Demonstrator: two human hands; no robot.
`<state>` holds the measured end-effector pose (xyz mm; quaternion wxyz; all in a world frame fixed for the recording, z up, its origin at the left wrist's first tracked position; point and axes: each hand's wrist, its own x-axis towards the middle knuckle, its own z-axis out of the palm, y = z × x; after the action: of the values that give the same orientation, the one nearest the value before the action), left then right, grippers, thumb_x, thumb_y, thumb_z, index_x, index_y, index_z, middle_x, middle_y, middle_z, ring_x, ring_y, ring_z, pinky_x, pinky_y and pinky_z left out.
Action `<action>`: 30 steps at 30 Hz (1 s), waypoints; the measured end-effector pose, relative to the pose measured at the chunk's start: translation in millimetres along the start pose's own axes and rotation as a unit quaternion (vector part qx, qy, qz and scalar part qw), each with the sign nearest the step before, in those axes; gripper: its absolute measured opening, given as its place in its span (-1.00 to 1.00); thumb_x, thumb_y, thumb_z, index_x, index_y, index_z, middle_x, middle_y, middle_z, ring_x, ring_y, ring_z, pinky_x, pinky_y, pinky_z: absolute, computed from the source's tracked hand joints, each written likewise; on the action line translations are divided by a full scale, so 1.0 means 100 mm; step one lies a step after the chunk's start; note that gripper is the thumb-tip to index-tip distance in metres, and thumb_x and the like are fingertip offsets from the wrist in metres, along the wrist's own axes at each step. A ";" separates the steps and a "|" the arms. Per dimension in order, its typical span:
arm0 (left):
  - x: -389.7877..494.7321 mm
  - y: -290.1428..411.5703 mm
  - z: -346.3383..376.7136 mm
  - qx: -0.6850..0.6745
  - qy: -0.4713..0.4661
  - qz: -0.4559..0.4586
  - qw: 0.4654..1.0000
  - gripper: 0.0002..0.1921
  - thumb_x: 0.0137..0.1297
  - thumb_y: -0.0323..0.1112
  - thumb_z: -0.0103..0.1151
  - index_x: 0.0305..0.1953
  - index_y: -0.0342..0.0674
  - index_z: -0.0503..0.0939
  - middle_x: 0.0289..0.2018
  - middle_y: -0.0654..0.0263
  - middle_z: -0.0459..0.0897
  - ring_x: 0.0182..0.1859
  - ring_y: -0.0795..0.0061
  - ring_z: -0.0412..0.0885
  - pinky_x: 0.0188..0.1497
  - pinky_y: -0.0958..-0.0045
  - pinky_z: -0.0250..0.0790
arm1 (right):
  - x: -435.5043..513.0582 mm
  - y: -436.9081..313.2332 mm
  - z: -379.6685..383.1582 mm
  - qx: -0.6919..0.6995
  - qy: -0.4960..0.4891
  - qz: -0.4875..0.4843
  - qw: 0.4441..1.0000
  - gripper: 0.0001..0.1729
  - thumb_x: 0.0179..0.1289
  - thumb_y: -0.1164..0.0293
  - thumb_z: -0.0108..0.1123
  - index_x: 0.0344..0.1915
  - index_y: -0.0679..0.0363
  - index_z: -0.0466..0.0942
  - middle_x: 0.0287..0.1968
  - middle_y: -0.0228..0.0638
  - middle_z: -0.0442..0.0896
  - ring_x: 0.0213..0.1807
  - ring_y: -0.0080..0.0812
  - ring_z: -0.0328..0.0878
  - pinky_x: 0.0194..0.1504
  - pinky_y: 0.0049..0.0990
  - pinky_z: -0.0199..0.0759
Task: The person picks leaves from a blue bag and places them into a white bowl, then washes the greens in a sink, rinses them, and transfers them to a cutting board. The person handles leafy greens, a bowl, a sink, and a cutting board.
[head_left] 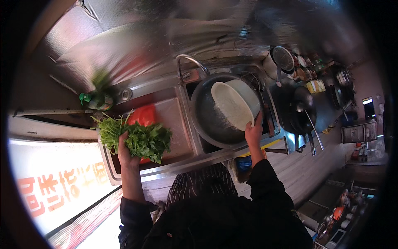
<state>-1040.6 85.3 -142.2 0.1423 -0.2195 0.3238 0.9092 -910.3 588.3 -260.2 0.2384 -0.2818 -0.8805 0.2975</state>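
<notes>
A bunch of leafy green herbs (146,137), its stems pointing left, is gripped in my left hand (127,152) above the left sink basin (174,109). Beneath the leaves shows a red plastic bag (143,115). My right hand (254,130) holds the rim of a pale plastic basin (233,107), which is tilted on its side over a large dark wok (205,124). The wok sits across the right sink basin. Something that looks like water lies or runs at the tilted basin's lower edge.
A curved metal faucet (192,60) stands behind the wok. Left of the sink is a green-capped bottle (101,101). On the right are a pot with a strainer (282,60) and another wok with a ladle (301,109). A yellow box (315,86) stands beyond.
</notes>
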 end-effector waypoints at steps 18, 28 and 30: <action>0.20 0.04 0.00 0.011 -0.024 -0.022 0.999 -0.61 0.49 -0.20 0.22 0.23 -0.21 0.61 0.13 0.14 0.76 0.13 0.11 0.73 0.26 0.04 0.59 | -0.08 -0.60 -0.71 -0.206 0.000 -0.009 0.978 -0.02 0.30 0.65 0.32 0.66 0.20 0.10 0.44 0.11 0.50 0.45 0.14 0.46 0.44 -0.13 0.37; -0.12 0.19 -0.02 -0.017 0.037 0.016 0.999 -0.66 0.46 -0.21 0.26 0.16 -0.19 0.65 0.02 0.17 0.79 0.08 0.13 0.75 0.22 0.03 0.61 | -0.25 -0.43 -0.55 -0.049 0.018 0.071 0.996 -0.25 0.38 0.47 0.15 0.55 0.33 0.29 0.38 0.16 0.55 0.30 0.02 0.65 0.15 -0.14 0.65; -0.31 0.35 -0.23 -0.051 0.027 0.018 0.998 -0.66 0.46 -0.26 0.26 0.18 -0.21 0.62 0.04 0.16 0.77 0.08 0.12 0.75 0.20 0.06 0.64 | -0.44 -0.52 -0.21 0.080 -0.062 0.196 0.975 -0.27 0.40 0.43 0.18 0.53 0.34 0.32 0.33 0.13 0.59 0.21 -0.03 0.71 0.02 -0.19 0.71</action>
<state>-1021.0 40.3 -124.9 0.1059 -0.2448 0.2845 0.9208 -884.2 533.6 -222.2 0.1421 -0.4094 -0.7947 0.4251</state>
